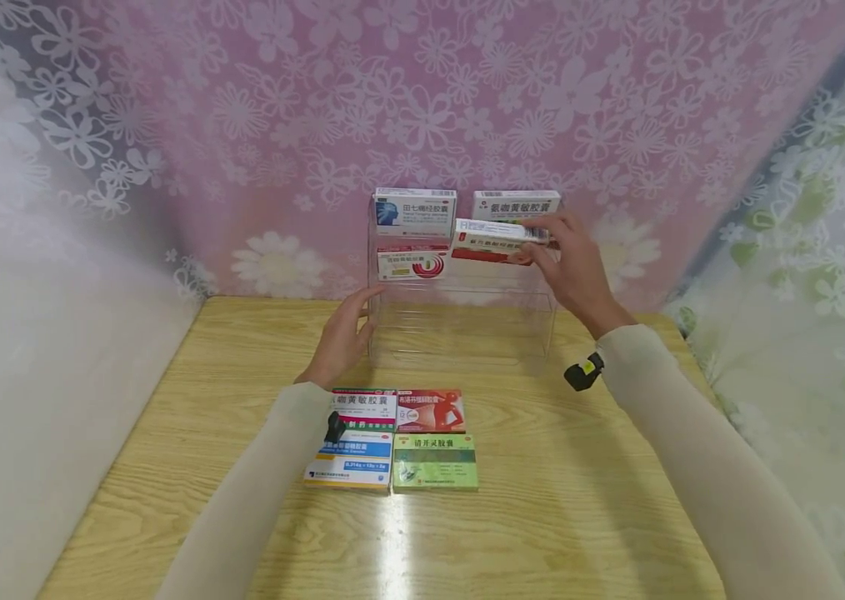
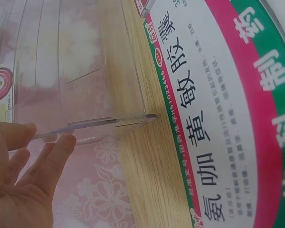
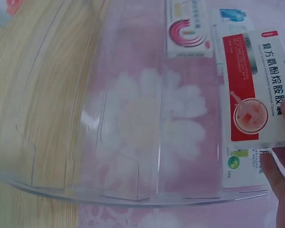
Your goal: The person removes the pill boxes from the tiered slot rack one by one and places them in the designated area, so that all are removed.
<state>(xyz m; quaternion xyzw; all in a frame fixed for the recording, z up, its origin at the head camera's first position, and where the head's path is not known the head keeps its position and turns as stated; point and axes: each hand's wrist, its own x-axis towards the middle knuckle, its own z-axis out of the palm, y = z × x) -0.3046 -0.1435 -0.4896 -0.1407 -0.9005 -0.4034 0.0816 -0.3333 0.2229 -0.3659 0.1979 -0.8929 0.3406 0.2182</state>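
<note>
My right hand [image 1: 576, 271] pinches a white-and-red medicine box [image 1: 493, 242] between thumb and fingers, tilted in front of the upper right of a clear acrylic stepped rack [image 1: 460, 337]. In the right wrist view the same box [image 3: 251, 90] shows a round red picture, and it overlaps the white box [image 3: 244, 171] behind it. At the rack's left side, my left hand [image 1: 340, 337] grips the side panel's edge, with thumb and fingers on either side in the left wrist view. The top tier bears a blue-and-white box [image 1: 418, 215] and a white box [image 1: 516, 204]; a red-swirl box [image 1: 412, 264] stands one tier lower.
On the wooden table [image 1: 542, 500] before the rack lie a green-and-magenta striped box [image 1: 362, 408], a red box [image 1: 430, 411], a blue-and-white box [image 1: 351, 462] and a green box [image 1: 435, 467], side by side. A pink flowered curtain [image 1: 422, 100] hangs close behind the rack.
</note>
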